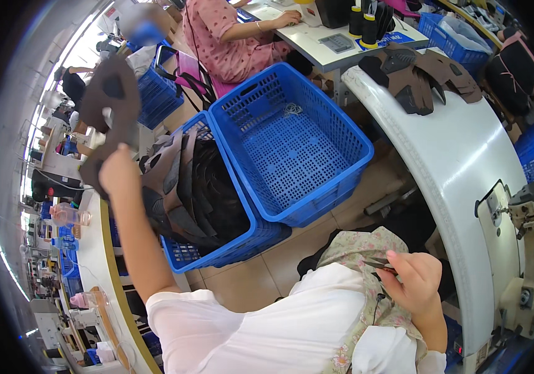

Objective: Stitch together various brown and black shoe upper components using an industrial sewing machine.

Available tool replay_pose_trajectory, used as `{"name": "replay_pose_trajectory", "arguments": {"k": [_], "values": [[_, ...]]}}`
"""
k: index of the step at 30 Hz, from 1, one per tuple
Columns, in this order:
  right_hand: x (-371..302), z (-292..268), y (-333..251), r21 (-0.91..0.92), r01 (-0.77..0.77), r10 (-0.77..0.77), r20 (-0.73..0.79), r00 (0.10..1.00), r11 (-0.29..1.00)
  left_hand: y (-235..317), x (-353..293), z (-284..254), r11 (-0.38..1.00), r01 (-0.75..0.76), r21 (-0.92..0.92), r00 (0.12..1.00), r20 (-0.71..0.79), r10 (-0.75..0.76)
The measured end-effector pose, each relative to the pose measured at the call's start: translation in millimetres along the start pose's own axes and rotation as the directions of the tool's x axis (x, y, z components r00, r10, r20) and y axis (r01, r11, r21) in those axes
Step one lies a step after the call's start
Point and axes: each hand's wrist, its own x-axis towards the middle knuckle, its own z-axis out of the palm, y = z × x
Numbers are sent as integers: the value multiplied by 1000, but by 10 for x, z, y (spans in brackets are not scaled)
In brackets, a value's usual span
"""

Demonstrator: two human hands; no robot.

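My left hand [119, 173] is raised at the left with its fingers closed on a brown shoe upper [116, 93]. The piece is blurred and has dark patches and cut-out holes. Beneath that arm, a blue basket [233, 244] holds a heap of brown and black shoe uppers [183, 181]. My right hand [413, 282] is in front of my floral apron [360, 244]. It is closed on a small pointed dark tool that looks like thread snips [379, 262]; the fingers hide part of it.
Another blue basket [292, 215] stands beside the filled one, with a little pale thread inside. More shoe uppers [410, 75] lie on the white table [454, 156] at right, near a sewing machine [526, 212]. A person in pink [229, 56] sits ahead at another table.
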Motion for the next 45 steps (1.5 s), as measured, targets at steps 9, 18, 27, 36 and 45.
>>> {"name": "replay_pose_trajectory", "arguments": {"k": [9, 18, 27, 36, 45], "values": [[-24, 18, 99, -4, -46, 46, -14, 999, 999, 875, -551, 2009, 978, 157, -136, 904, 419, -87], [-172, -138, 473, 6, -204, 204, -83, 976, 979, 873, -521, 1293, 997, 5, -73, 945, 326, 19], [-1370, -497, 1465, -207, -757, 620, -463, 633, 619, 3375, -149, -414, 279, -821, -498, 529, -479, 700], [-1535, -473, 1495, 207, -814, 774, -498, 390, 543, 5792, 440, -2330, 32, -903, -429, 353, -696, 625], [-1336, -571, 1307, 78, -814, 735, -485, 474, 576, 6046, 970, -2702, -78, -891, -448, 220, -576, 787]]}}
